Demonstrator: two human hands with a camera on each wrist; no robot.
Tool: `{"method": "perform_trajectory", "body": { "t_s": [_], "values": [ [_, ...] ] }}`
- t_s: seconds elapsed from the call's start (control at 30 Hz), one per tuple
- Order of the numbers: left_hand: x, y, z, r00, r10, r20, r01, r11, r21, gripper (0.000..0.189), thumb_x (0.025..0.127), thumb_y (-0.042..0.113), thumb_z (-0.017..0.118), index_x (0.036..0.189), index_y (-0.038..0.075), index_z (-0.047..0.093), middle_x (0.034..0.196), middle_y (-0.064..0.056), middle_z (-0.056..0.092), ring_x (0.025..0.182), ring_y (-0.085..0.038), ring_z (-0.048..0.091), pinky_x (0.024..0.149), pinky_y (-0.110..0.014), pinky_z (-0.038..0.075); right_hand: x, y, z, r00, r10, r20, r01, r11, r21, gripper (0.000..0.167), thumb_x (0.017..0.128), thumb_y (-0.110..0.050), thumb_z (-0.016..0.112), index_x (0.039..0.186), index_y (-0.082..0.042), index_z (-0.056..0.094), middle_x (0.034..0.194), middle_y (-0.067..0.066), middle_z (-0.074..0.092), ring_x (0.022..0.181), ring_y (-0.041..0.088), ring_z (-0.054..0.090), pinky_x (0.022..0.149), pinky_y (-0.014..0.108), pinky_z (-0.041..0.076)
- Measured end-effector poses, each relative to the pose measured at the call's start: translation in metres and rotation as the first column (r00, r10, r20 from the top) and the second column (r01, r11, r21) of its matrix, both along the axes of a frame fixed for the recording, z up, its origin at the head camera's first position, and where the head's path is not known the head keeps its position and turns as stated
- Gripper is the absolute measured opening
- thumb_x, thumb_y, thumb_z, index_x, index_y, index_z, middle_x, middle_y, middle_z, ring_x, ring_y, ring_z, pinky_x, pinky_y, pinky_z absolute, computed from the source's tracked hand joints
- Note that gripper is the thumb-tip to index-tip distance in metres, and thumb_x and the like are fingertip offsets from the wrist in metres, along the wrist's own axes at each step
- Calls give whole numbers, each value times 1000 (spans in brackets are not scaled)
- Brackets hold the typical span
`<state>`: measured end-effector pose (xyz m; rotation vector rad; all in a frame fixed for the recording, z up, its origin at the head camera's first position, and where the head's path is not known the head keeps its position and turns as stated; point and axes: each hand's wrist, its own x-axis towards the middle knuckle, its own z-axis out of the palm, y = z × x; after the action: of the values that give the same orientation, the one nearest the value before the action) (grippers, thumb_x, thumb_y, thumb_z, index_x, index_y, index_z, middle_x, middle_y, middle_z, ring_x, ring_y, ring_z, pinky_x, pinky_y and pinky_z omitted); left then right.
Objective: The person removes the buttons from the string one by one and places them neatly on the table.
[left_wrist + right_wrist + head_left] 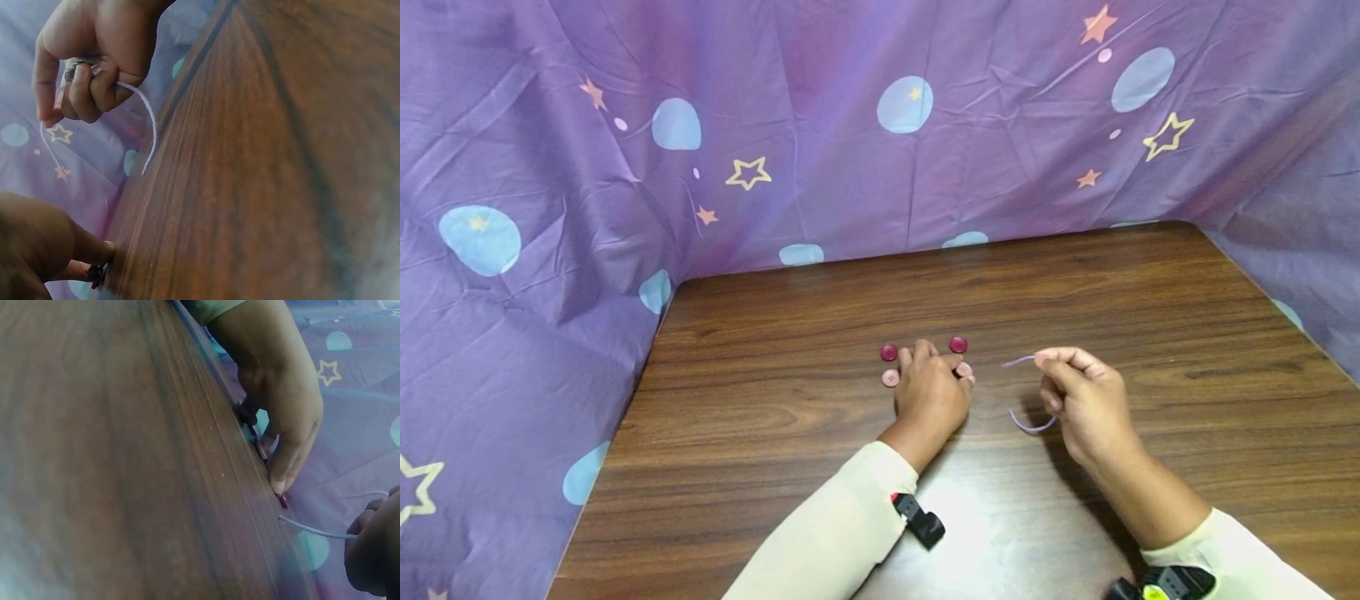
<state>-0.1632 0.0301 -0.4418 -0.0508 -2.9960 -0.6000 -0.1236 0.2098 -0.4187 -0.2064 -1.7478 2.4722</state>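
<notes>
Four-hole buttons lie around my left hand point(934, 392) on the table: dark red ones point(889, 352) and pale pink ones point(891, 377). Its fingers reach down among them, near a pink button point(964, 369) and another dark red button point(958, 344). In the right wrist view, a fingertip touches or nearly touches a red button point(283, 501). Any button under the palm is hidden. Raised to the right, my right hand point(1090, 408) pinches a thin lilac cord point(1033, 428) between thumb and forefinger, both ends hanging out. Something dark and shiny point(81, 65) shows among its curled fingers, too blurred to tell.
The brown wood-grain table point(760, 467) spreads around both hands. A purple cloth point(820, 125) with stars and blue ovals hangs behind it and at both sides. Black wrist cameras point(919, 521) are strapped over the pale sleeves.
</notes>
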Motion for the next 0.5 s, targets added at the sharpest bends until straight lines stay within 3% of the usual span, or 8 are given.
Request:
{"method": "perform_trajectory", "body": {
  "t_s": [0.2, 0.33, 0.5],
  "values": [
    [-1, 1, -2, 1000, 2, -22, -2, 1000, 7, 29, 95, 40, 81, 123, 40, 84, 124, -6, 68, 121, -29, 57, 94, -40, 57, -1, 7, -1, 997, 73, 30, -72, 996, -43, 31, 103, 12, 54, 101, -14, 71, 80, -8, 67, 57, 4, 46, 51, 18, 35],
    [-1, 1, -2, 1000, -3, -28, 3, 1000, -4, 27, 95, 41, 80, 122, 40, 84, 123, -6, 68, 120, -29, 57, 94, -40, 57, 0, 12, -2, 993, 103, 54, -100, 993, -57, 36, 100, 17, 46, 114, -14, 57, 83, -9, 62, 64, 6, 50, 55, 18, 39],
    [-1, 0, -2, 1000, -7, -23, 7, 1000, -14, 29, 95, 42, 80, 124, 40, 83, 124, -6, 67, 120, -29, 57, 95, -40, 56, -1, 14, -3, 985, 160, 59, -155, 984, -87, 32, 105, 14, 42, 122, -13, 43, 91, -7, 59, 73, 9, 52, 60, 18, 39]
  ]
}}
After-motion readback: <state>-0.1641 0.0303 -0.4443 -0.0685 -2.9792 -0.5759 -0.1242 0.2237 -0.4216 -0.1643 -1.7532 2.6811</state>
